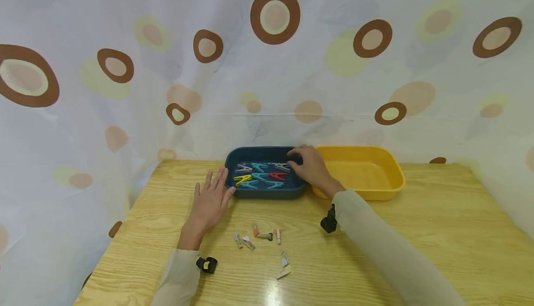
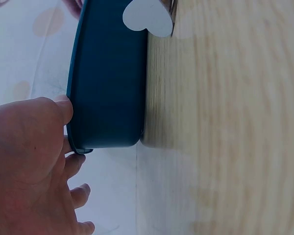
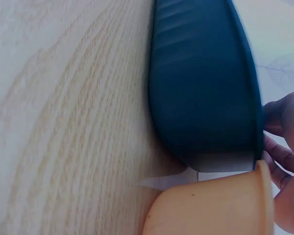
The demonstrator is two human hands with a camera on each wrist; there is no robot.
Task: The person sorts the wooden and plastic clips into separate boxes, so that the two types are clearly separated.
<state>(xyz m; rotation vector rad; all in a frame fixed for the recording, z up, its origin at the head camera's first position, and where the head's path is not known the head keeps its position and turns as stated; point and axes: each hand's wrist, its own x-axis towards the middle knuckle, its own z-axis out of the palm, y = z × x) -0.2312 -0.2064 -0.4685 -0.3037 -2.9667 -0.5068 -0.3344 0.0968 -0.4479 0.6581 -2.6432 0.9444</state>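
A dark blue tray (image 1: 267,194) stands at the back of the table with several plastic clothespins (image 1: 260,176) inside, in light blue, grey, yellow and red. At its left end my left hand (image 1: 210,204) touches the rim, fingers spread and mostly straight; the left wrist view shows the thumb (image 2: 64,108) against that rim. Over the right end of the tray is my right hand (image 1: 310,167), fingers bent, with a gap between thumb and forefinger and no clothespin visible there. In the right wrist view its fingers (image 3: 281,155) are beside the rim, partly hidden.
A yellow tray (image 1: 359,195) stands right of the blue one, close against it. Several small wooden clothespins (image 1: 264,236) with coloured shapes lie scattered on the table (image 1: 417,250) in front. A patterned curtain (image 1: 267,74) hangs behind.
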